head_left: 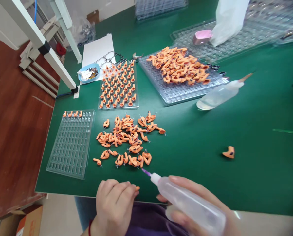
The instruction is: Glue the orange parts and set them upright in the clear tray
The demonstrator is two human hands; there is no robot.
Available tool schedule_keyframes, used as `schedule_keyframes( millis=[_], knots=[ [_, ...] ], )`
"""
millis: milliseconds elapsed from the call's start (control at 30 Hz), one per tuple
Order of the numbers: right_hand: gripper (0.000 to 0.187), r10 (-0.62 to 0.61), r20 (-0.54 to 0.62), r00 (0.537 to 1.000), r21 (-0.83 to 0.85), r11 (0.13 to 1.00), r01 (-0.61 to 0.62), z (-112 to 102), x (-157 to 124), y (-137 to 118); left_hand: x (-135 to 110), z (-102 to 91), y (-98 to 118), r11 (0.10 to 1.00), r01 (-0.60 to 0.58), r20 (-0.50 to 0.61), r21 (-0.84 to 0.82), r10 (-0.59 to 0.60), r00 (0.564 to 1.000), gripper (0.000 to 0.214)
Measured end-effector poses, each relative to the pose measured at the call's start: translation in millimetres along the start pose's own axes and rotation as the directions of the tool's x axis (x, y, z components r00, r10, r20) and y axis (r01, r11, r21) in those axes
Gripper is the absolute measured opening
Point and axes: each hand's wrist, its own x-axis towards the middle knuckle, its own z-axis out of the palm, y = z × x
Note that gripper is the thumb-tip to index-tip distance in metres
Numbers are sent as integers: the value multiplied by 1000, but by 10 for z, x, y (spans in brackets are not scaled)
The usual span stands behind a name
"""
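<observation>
My left hand [115, 205] is closed at the table's front edge, with the tip of a small orange plastic part [137, 188] poking out between thumb and forefinger. Wrapped round a translucent squeeze bottle [190, 205] is my right hand [197, 196]. The bottle's purple nozzle tip [145, 171] points up and left, apart from the left hand. Just beyond lies a loose pile of orange parts [126, 137], several with thin wire ends showing. At left, a clear compartment tray [69, 144] carries a few orange parts in its top row.
Another tray [118, 85] holds rows of upright orange parts. Behind, stacked trays [171, 95] bear a large heap of them. A second squeeze bottle [217, 96] lies on the green table, and one orange part [229, 152] sits alone at right. A blue dish [89, 72] stands near the metal frame [45, 49].
</observation>
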Motion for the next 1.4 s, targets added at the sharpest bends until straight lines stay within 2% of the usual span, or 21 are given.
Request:
schedule_keyframes(
  millis=[167,333,433,533,733,800,933,967,1067,1133,1167,1267,1400],
  knots=[
    [59,-118,120,986,82,991,109,69,115,-79,58,-25,110,991,6,-42,-130,-12,999,12],
    [60,-77,102,992,207,977,54,105,96,-110,83,-29,170,982,4,-61,-189,-16,998,15],
    [40,76,75,994,332,938,-97,149,-10,-96,81,-30,189,979,-15,-52,-204,5,999,14],
    [32,281,48,959,388,879,-277,196,-97,-118,89,-28,207,978,-35,-68,-204,22,997,15],
    [32,317,29,948,420,857,-299,223,-131,-162,105,-20,223,971,-60,-99,-231,38,994,16],
    [30,303,31,952,439,852,-285,209,-120,-130,102,-23,226,970,-67,-93,-233,47,995,17],
    [29,109,70,992,456,880,-129,201,-107,-58,96,-24,235,967,-59,-101,-248,35,994,15],
    [30,92,71,993,465,878,-115,210,-112,-59,96,-22,236,967,-59,-105,-249,34,994,14],
    [29,210,48,977,486,850,-206,246,-134,-113,94,-16,223,967,-63,-111,-245,36,993,15],
    [35,263,24,964,479,844,-242,250,-119,-164,83,-14,206,970,-67,-111,-232,42,993,16],
    [39,249,2,969,463,858,-221,241,-93,-183,74,-14,197,973,-67,-116,-223,42,992,15],
    [42,100,-94,991,354,933,-60,191,40,-213,54,-14,185,982,-72,-124,-177,51,991,11],
    [38,-19,-214,977,181,982,59,237,172,-208,87,-11,212,989,-125,-119,-82,115,986,11]
  ],
)
